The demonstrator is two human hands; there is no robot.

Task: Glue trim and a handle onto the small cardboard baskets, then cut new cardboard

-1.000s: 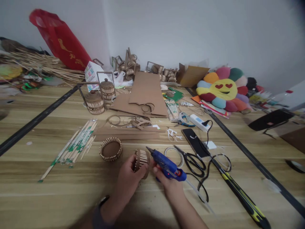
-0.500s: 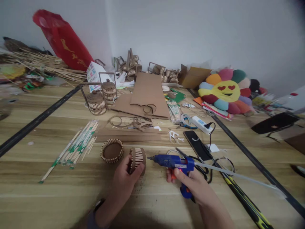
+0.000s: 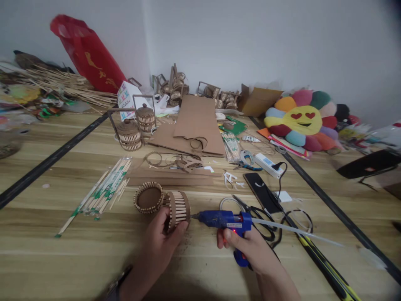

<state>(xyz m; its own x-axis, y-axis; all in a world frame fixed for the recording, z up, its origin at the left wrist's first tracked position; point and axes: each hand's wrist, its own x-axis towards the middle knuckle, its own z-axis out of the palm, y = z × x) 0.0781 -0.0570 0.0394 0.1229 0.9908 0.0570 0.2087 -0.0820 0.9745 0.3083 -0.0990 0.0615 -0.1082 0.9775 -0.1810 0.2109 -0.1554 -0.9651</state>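
Note:
Tilted on its side in my left hand [image 3: 166, 232] is a small round basket [image 3: 178, 209] of wooden sticks with brown cardboard bands. My thumb presses its near side. My right hand [image 3: 247, 246] grips a blue hot glue gun [image 3: 219, 218] with a lit red light and a long clear glue stick [image 3: 291, 230] out of its back. The gun's nozzle is at the basket's right edge; whether it touches I cannot tell. Just left of the held basket, a second round stick tray [image 3: 148, 198] with a cardboard base lies face up on the table.
Wrapped chopsticks [image 3: 105, 188] lie at left. Finished lidded baskets [image 3: 129, 136] stand behind. Cardboard sheets [image 3: 199, 115] fill the middle back. Scissors [image 3: 260, 215], a phone [image 3: 261, 192], a power strip [image 3: 269, 164] and a yellow-black cutter [image 3: 326, 267] lie at right.
The glue gun has moved left and slightly down, its nozzle now at the basket's edge. My left hand has turned the basket a little. The whole view has shifted slightly.

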